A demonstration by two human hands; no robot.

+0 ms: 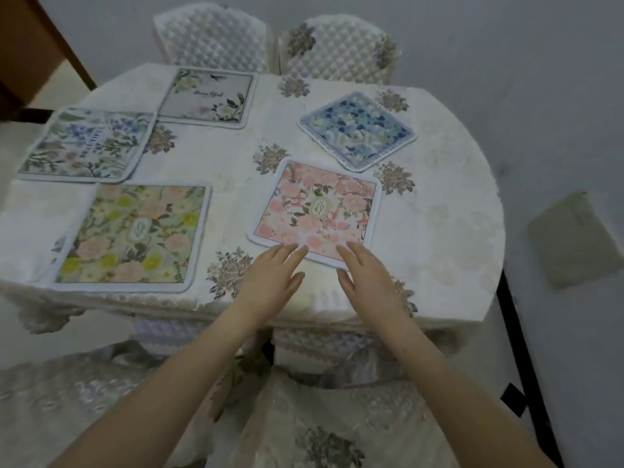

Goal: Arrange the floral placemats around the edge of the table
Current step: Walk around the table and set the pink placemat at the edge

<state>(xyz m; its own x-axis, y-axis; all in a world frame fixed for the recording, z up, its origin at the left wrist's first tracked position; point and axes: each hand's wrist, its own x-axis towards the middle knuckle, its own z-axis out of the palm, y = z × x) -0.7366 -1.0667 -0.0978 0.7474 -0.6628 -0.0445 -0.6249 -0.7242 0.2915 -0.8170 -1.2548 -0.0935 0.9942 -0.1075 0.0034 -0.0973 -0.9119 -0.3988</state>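
Several floral placemats lie on the cloth-covered table (449, 231). A pink rose placemat (319, 206) sits near the front middle, slightly turned. My left hand (273, 275) and my right hand (366, 275) rest flat with fingers spread, fingertips touching its near edge. A yellow and pink placemat (135, 236) lies at the front left. Farther left is a green and blue placemat (89, 145). A pale grey placemat (209, 94) lies at the back, and a blue flowered placemat (358, 130) sits diagonally at the back right.
Two quilted chair backs (216, 35) (341, 45) stand behind the table. Another covered chair (320, 423) is tucked in front of me. A grey mat (574, 238) lies on the floor at the right. A brown door (37, 42) is at the far left.
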